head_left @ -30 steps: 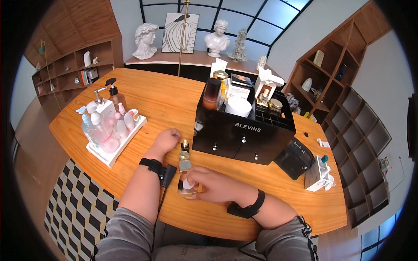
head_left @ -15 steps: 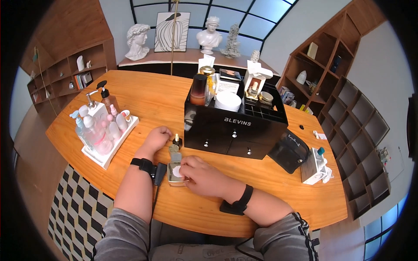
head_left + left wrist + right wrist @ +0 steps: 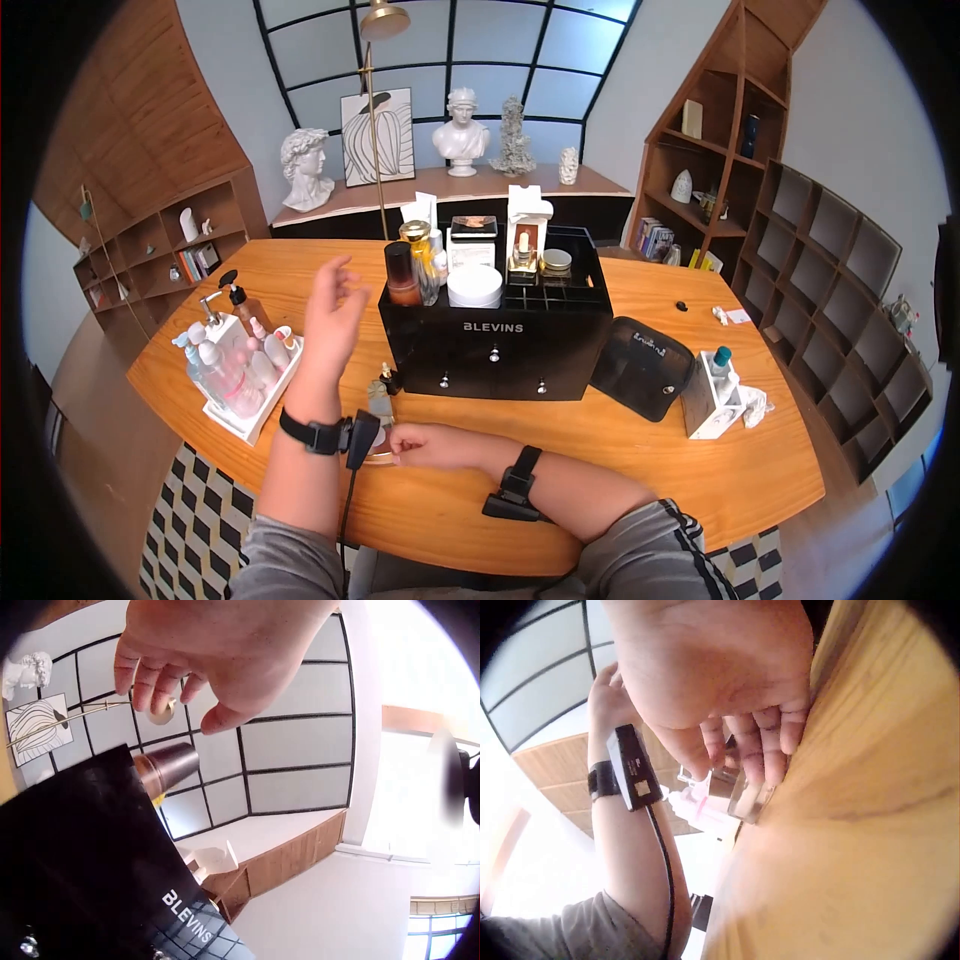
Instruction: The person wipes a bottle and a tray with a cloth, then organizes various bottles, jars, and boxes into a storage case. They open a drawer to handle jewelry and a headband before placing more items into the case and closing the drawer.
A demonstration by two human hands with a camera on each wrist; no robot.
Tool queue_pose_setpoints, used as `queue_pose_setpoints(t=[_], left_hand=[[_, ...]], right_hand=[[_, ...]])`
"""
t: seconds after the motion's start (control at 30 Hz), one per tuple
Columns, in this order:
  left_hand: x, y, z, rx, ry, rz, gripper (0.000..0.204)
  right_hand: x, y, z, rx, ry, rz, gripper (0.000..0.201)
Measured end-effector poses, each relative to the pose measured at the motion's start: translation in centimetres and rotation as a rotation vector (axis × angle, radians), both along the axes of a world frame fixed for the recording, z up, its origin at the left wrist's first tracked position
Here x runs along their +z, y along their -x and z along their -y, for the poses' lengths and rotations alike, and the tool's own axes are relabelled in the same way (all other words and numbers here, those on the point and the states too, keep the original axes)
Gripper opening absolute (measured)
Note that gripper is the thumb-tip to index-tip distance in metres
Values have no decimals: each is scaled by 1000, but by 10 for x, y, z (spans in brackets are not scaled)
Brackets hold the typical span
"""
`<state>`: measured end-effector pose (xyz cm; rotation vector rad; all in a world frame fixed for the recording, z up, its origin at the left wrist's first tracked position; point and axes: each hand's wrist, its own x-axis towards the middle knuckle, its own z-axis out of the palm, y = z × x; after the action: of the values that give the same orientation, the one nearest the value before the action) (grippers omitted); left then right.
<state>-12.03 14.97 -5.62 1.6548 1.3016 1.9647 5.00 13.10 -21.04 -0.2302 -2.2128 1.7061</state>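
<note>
My left hand (image 3: 336,309) is raised above the table, left of the black BLEVINS organizer (image 3: 490,362). In the left wrist view that hand (image 3: 217,652) holds nothing, its fingers loosely spread. Low at the tabletop, my right hand (image 3: 430,446) has its fingertips at a clear, squarish glass bottle (image 3: 744,802). The fingers lie fairly straight there, thumb apart. My left wrist band partly hides this bottle in the head view. Behind it are a flat squarish item (image 3: 380,402) and a small dark bottle with a gold top (image 3: 389,377).
A white tray (image 3: 237,431) of pump bottles stands at the left. Cosmetics, including a white jar (image 3: 474,286) and a brown bottle (image 3: 403,275), fill the organizer's top. To its right are a black pouch (image 3: 640,370) and a white holder (image 3: 708,405).
My left hand has risen from the tabletop beside the small bottles, its fingers opening out. My right hand stays low by the glass bottle. The head view has tilted up.
</note>
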Motion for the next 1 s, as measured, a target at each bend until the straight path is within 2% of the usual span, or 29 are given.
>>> queue_pose_setpoints(t=[0.07,0.17,0.27,0.4,0.53,0.67,0.73,0.83,0.93,0.97,1.0], left_hand=[[7,-18,-19,124,-27,-172,42],[9,-26,-42,-50,135,-119,40],[20,-39,-30,92,134,-239,38],[28,-43,-11,188,142,-232,39],[11,-33,-6,214,-192,29,37],[22,-20,9,45,-336,176,35],[29,-4,18,25,-309,162,33],[43,23,32,106,-144,109,32],[36,51,22,102,168,-41,32],[32,53,19,170,256,-161,32],[18,65,5,166,298,-174,34]], right_hand=[[6,-6,-5,51,111,58,12],[-2,-9,-16,123,230,72,15],[-3,-10,-24,120,289,111,17],[-1,-11,-29,91,308,143,19],[-10,-5,-32,75,364,113,19],[-3,-14,-29,73,419,119,18],[4,-20,-30,69,442,121,17],[5,-20,-28,70,477,110,16],[6,-21,-27,36,464,111,15],[6,-21,-27,27,467,117,16],[8,-21,-26,25,465,124,17]])
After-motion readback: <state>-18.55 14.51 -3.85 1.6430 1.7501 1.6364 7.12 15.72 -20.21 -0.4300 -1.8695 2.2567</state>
